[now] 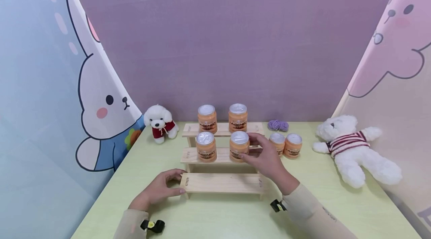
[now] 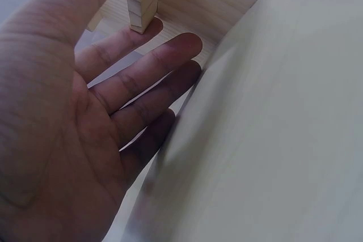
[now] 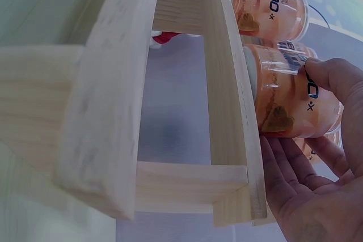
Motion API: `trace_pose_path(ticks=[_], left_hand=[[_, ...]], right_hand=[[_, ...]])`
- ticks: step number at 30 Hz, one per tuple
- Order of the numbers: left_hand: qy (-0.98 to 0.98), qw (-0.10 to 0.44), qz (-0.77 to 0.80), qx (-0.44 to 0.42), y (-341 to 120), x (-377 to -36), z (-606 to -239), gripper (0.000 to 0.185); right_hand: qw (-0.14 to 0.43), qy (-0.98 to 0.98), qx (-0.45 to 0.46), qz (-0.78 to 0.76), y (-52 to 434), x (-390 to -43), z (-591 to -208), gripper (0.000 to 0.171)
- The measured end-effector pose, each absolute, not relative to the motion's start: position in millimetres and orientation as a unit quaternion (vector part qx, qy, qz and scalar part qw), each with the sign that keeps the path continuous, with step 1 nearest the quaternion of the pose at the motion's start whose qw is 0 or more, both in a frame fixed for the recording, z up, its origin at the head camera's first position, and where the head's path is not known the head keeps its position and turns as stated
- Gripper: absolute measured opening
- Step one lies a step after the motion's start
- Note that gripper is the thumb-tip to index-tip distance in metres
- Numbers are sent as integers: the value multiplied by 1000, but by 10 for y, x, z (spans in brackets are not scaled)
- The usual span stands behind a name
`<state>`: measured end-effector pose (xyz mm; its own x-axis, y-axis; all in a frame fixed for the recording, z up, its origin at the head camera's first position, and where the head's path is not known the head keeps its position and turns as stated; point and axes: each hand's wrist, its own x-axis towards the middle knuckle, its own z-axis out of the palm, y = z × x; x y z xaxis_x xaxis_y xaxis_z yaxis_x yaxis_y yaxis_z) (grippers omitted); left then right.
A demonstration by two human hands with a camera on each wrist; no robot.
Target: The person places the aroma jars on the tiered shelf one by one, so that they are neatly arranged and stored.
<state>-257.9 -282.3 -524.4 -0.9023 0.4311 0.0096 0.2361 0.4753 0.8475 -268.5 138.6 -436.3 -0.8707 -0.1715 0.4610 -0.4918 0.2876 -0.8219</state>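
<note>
A three-step wooden display stand (image 1: 220, 183) stands on the table. My left hand (image 1: 161, 189) holds the left end of its lowest step, thumb at the front edge and index finger behind. In the left wrist view, the index fingertip (image 2: 150, 25) touches the wood while the other fingers extend below. My right hand (image 1: 267, 157) grips an orange jar (image 1: 239, 148) with a silvery lid, at the right of the middle step. In the right wrist view the jar (image 3: 283, 97) sits upright against the board, thumb on its label. Another jar (image 1: 206, 148) stands left on that step.
Two more orange jars (image 1: 207, 121) (image 1: 238, 119) stand on the top step. A further pair (image 1: 277, 142) (image 1: 292, 147) stands on the table, right of the stand. Purple yarn (image 1: 278, 125) lies behind them. A plush dog (image 1: 161, 123) sits back left; a white plush bear (image 1: 357, 151) lies at right.
</note>
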Motion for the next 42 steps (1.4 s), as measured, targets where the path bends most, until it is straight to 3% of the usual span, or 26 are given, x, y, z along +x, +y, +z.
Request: trace_pose_path(ticks=[33,42], left_hand=[[854,99,473,192,-2811,-2547,-5207,59],[854,101,475,189,-2806,-2540,-5196,59]], right_hand=[[115,-798,196,557,1450,-2674,-4328,69],[145,-792,203,557,1602,-2612,-4302,62]])
